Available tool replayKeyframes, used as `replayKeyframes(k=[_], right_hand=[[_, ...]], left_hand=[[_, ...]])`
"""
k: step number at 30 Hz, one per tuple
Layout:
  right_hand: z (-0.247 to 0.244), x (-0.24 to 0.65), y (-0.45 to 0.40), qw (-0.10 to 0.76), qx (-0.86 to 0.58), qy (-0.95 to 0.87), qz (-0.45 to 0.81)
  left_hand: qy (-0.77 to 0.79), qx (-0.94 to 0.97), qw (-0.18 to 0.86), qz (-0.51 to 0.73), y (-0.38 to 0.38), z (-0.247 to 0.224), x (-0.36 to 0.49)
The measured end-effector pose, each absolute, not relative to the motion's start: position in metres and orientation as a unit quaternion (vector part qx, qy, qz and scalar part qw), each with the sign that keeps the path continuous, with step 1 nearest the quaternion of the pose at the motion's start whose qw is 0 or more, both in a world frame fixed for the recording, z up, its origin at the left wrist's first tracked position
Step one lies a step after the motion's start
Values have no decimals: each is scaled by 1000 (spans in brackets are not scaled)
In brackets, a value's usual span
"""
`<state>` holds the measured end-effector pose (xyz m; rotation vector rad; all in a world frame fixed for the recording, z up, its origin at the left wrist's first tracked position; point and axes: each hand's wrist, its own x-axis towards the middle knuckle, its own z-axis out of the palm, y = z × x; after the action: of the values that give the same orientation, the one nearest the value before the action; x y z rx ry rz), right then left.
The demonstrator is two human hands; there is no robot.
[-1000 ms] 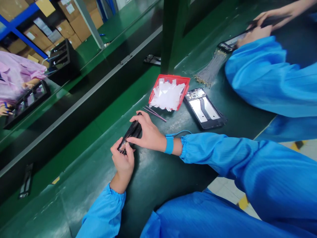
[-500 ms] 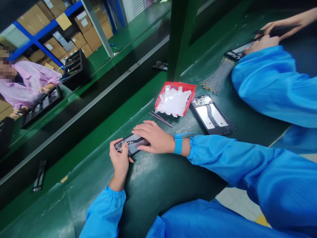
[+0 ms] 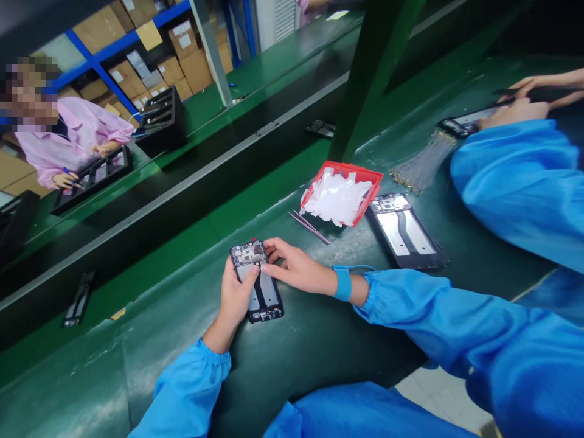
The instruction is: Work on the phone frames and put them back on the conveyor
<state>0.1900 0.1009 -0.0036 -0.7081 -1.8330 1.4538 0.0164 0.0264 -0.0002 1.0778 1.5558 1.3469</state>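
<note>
We've L hand [image 3: 235, 295] clamped on opened phone [image 3: 261, 289], in front of us at the bench [image 3: 328, 347]; R hand [image 3: 298, 267] touches its R edge, can't tell if gripping. Tweezers [image 3: 311, 229] nearby, just beside red tray [image 3: 373, 177] w/ white strips [image 3: 337, 198].

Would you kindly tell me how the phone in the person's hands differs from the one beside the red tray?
The held phone is gripped by the left hand, with the right hand at its edge; the bench phone lies untouched beside the red tray. The held phone shows small parts at its near end, where the bench phone looks plain black. Both are open, with a dark strip down a silvery middle.
</note>
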Motion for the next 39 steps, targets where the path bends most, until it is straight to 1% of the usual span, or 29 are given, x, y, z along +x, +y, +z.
replayKeyframes(k=[3,7,9,15,22,28,30,31,33,35,37,39], right_hand=[[-6,188,100,350,-256,-658,615],[-7,189,96,349,-251,-663,613],[-6,190,96,344,-233,-666,620],[0,190,99,330,-146,-624,693],[0,190,96,348,-200,-622,673],[-6,185,95,342,-181,-601,699],[-8,182,95,346,-197,-601,693],[-9,181,95,358,-222,-607,674],[-10,180,99,390,-289,-644,592],[-11,179,104,409,-294,-715,485],[-11,179,110,393,-265,-808,350],[-12,178,112,365,-255,-866,229]], left_hand=[[606,460,397,513,23,5,27],[606,475,387,508,20,10,33],[595,461,404,520,19,7,31],[563,401,450,565,18,-4,29],[592,410,410,560,19,2,34],[599,398,404,565,19,4,32],[612,381,396,568,18,5,29],[622,367,392,570,18,6,27],[634,326,394,580,19,5,23],[622,279,426,595,22,2,18],[585,229,492,603,28,-3,14],[562,196,534,600,32,-7,11]])
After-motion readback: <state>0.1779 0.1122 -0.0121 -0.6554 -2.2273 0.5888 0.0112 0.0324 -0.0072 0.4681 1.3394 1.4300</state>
